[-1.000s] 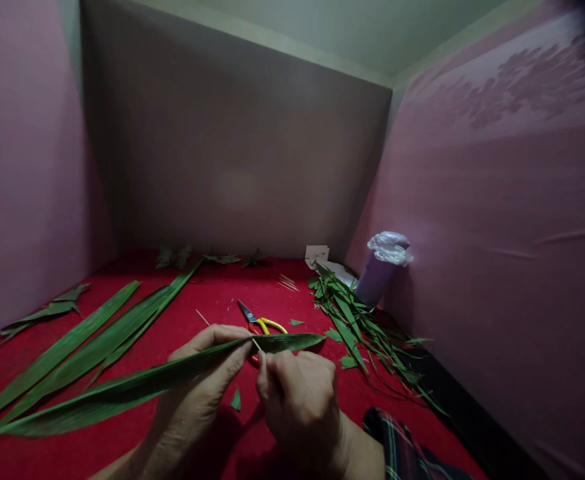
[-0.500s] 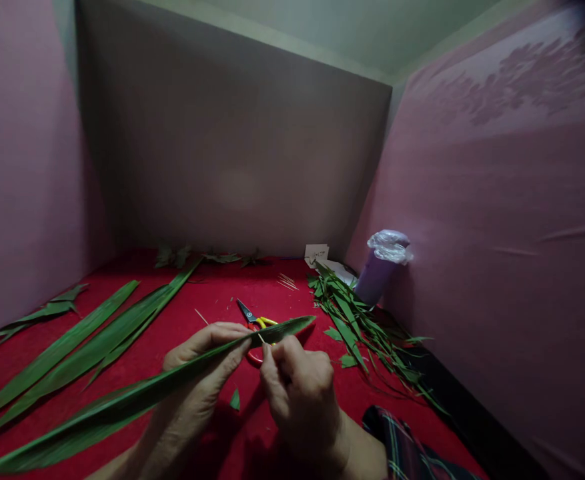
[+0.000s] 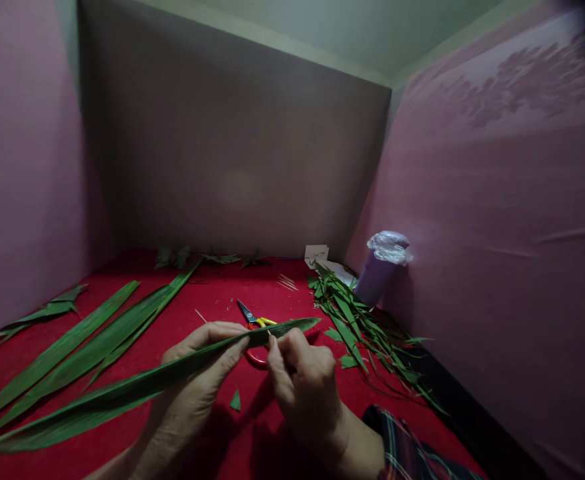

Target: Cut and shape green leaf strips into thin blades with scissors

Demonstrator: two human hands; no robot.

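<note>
My left hand (image 3: 199, 373) is closed around a long green leaf (image 3: 122, 397), folded lengthwise, that runs from the lower left up to a tip right of centre. My right hand (image 3: 305, 383) pinches a thin pale stick (image 3: 269, 335) against the leaf near its tip. Just behind my hands a pair of scissors (image 3: 252, 320) with yellow and red handles lies on the red cloth (image 3: 212, 293), partly hidden by the leaf.
Several long green leaves (image 3: 87, 347) lie to the left. A heap of cut leaf strips (image 3: 357, 320) sits at the right beside a purple cup (image 3: 379, 270) covered with plastic. Thin sticks (image 3: 287, 282) and a paper slip (image 3: 317, 255) lie near the back wall.
The leaf tip has risen slightly and shifted. My right hand has moved a little to the right along the leaf with the stick.
</note>
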